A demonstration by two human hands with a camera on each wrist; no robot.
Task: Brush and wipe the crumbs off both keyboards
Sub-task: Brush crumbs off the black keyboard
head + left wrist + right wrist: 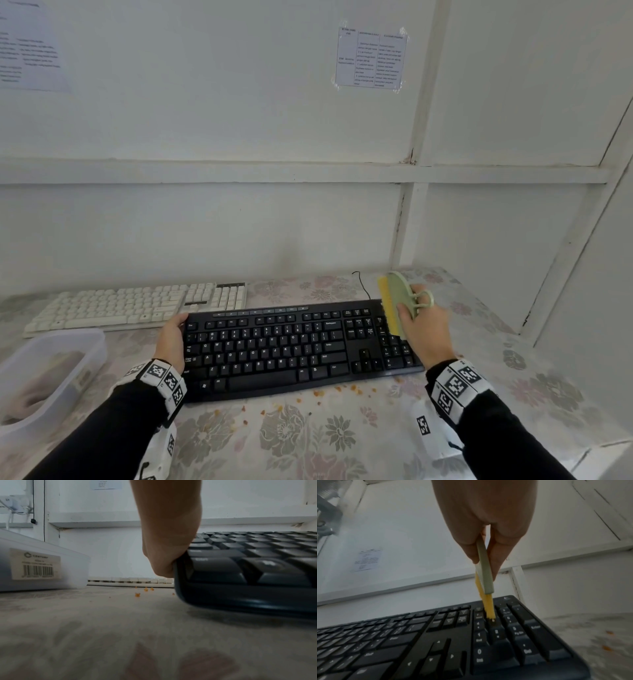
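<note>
Head view: you are steadying the black full-size plastic keyboard point(294, 349) with your left hand point(171, 339), its grip curled over the left edge, while your right hand point(424, 329) is holding the pale green brush with yellow bristles point(394, 305), grip clamped on its body, over the number pad. The white plastic keyboard point(137, 305) is lying behind, just beside the black one. Orange crumbs point(342, 389) are scattered on the floral-clothed bench point(513, 394) along the black keyboard's front edge. The translucent plastic tub point(51, 373) at the left is holding something pale, too blurred to identify.

Left wrist view: your left hand point(168, 540) is gripping the black keyboard's point(248, 563) end; a few crumbs point(137, 594) are lying beyond it, near the labelled tub point(42, 568).

Right wrist view: your right hand point(484, 520) is pinching the brush point(485, 573), whose bristle tips are touching the number-pad keys of the black keyboard point(436, 649). Judged from this, short strokes along the key gaps toward the front edge, with the left hand pinning the board, would probably serve best.
</note>
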